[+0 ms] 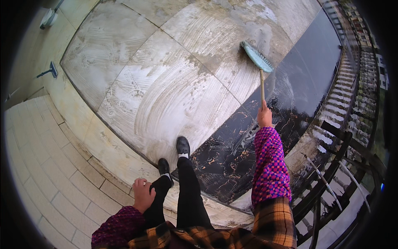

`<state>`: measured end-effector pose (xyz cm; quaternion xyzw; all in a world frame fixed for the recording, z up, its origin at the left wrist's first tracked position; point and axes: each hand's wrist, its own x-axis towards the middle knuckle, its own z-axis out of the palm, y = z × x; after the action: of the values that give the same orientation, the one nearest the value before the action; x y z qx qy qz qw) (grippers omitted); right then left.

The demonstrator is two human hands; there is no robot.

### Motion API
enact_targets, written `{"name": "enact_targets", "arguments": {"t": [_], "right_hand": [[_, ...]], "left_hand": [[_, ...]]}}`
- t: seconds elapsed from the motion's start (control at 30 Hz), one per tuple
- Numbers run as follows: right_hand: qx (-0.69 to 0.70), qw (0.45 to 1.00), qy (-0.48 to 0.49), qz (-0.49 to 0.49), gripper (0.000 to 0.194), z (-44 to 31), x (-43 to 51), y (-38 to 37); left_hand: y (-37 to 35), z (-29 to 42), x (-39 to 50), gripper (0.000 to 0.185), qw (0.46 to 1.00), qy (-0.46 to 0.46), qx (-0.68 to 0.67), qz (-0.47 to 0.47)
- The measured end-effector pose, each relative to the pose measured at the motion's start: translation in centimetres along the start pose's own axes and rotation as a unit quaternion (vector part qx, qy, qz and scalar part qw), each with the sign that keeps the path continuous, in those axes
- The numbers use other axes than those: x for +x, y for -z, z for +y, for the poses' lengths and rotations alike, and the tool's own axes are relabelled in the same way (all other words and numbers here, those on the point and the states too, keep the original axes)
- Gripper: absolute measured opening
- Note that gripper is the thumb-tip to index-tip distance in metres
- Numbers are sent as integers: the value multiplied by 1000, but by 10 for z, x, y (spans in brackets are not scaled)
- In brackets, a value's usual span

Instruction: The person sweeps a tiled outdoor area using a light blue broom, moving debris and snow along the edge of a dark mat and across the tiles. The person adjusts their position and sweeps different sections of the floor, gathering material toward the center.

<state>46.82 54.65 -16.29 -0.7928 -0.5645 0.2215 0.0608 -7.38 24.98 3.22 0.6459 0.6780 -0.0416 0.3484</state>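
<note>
My right hand (264, 115) is closed around the wooden handle of a long-bristled brush (257, 59) with a pale turquoise head, stretched out ahead of me. The brush head lies on wet, sudsy pale floor tiles (174, 90), close to a strip of black marbled tile (230, 155). Curved streaks of dirty foam mark the pale tiles. My left hand (144, 193) rests on my bent left knee, its fingers apart, with no tool in it.
A blue-headed squeegee or floor brush (53, 70) is at the left, near a beige brick-patterned wall (62, 177). Another pale tool head (48, 18) is at the upper left. Dark wooden furniture (329, 174) with thin sticks stands at the right, before a balustrade (367, 90).
</note>
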Motion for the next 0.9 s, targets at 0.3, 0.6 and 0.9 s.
{"name": "enact_targets", "arguments": {"t": [0.3,0.6,0.9], "right_hand": [[88,963,-132,-219,54,-120,-305,-55],[104,992,24,-72,48,-255,64,-70],[68,957,-68,-273,47,-239,-233,-64]], "left_hand": [[42,20,51,30,997,-5,-59,51],[77,-21,127,21,999,-27,-15,38],[96,-34,157,21,999,4,-37,-24]]}}
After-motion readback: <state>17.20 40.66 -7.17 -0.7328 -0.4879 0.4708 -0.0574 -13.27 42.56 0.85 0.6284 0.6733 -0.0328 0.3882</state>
